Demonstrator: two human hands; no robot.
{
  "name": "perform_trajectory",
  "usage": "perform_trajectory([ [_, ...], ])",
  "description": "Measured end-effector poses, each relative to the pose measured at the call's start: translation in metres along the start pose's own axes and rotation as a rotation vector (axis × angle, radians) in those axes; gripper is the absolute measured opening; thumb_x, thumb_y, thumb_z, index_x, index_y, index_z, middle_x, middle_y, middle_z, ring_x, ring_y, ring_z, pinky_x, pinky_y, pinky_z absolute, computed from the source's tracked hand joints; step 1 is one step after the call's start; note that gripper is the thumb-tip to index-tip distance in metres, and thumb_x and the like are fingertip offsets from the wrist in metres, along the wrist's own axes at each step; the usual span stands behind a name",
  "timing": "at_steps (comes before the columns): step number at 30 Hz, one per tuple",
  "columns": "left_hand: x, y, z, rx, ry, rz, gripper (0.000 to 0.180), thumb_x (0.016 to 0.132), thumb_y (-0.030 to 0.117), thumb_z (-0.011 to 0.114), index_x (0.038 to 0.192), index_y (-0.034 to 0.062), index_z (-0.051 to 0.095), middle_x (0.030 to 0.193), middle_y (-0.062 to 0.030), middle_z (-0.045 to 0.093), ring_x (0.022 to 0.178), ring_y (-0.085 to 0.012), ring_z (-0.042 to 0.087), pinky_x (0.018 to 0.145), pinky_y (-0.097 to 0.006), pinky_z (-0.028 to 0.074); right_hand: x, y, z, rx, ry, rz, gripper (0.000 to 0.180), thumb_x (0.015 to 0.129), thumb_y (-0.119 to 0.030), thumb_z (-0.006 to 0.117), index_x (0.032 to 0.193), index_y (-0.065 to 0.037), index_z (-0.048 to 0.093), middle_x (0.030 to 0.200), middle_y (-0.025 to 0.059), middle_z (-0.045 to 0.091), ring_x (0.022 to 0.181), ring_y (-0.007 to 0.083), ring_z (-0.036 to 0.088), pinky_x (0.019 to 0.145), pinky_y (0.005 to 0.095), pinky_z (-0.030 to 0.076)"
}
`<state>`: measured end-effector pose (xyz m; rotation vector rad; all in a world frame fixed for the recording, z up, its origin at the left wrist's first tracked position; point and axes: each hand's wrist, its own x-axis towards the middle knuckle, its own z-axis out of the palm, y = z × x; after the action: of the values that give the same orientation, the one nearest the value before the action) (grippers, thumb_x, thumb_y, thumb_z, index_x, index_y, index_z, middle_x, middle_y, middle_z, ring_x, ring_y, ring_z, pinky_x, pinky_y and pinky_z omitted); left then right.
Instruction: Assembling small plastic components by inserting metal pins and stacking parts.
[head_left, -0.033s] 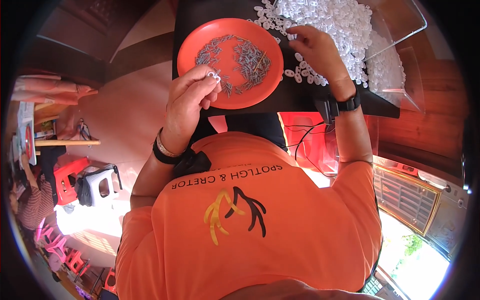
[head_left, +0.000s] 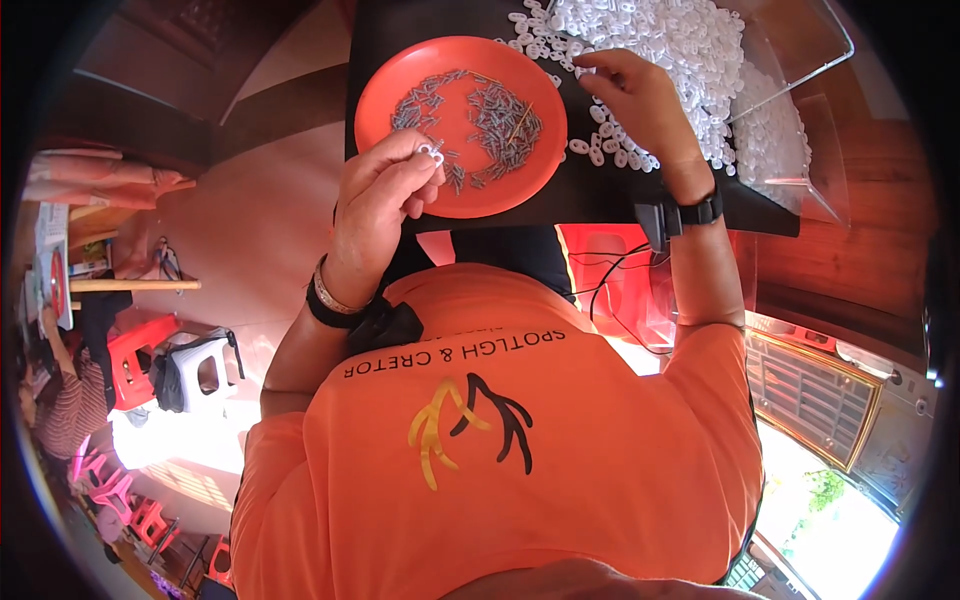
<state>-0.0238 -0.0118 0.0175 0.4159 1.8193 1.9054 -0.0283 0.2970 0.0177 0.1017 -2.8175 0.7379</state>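
The left hand (head_left: 385, 195) pinches a small white plastic ring piece (head_left: 432, 153) in closed fingers, just over the near rim of a round orange plate (head_left: 385, 85) of small grey metal pins (head_left: 490, 115). The right hand (head_left: 640, 100) rests with fingers curled on a heap of white plastic pieces (head_left: 690, 40) on the black worktop (head_left: 590, 195).

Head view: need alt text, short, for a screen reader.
A person in an orange shirt pinches a small white piece in the left hand over an orange plate of small metal pins, while the right hand reaches into a pile of white pieces on a black table.
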Motion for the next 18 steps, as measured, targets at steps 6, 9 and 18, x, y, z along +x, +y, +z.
perform_trajectory([
  [6,0.004,-0.001,0.013,-0.065,-0.149,0.126,0.025,0.089,0.025,0.046,0.083,0.0040,0.058,0.078,-0.0031,0.060,0.062,-0.0074,0.050,0.052,-0.020,0.037,-0.021,-0.079,0.004,0.949,-0.104,0.174,0.019,0.088,-0.014,0.063,0.104,-0.003,0.066,0.085,-0.0003,0.067,0.074,0.0059,0.058,0.069,0.0212,0.046],
  [9,0.003,-0.002,0.018,-0.223,-0.139,0.173,0.024,0.090,0.022,0.044,0.085,0.0023,0.057,0.080,-0.0069,0.060,0.065,-0.0100,0.053,0.055,-0.022,0.039,-0.033,-0.101,0.026,1.079,-0.161,0.127,0.018,0.088,-0.008,0.062,0.105,-0.003,0.066,0.087,0.0017,0.068,0.076,0.0074,0.061,0.068,0.0207,0.048],
  [18,0.001,-0.018,0.006,-0.353,-0.027,0.190,0.025,0.088,0.022,0.047,0.081,0.0005,0.058,0.080,-0.0112,0.063,0.064,-0.0138,0.056,0.054,-0.023,0.040,-0.047,-0.124,0.058,1.153,0.012,0.064,0.015,0.089,0.000,0.056,0.101,0.003,0.065,0.084,0.0054,0.067,0.077,0.0094,0.062,0.071,0.0221,0.051],
])
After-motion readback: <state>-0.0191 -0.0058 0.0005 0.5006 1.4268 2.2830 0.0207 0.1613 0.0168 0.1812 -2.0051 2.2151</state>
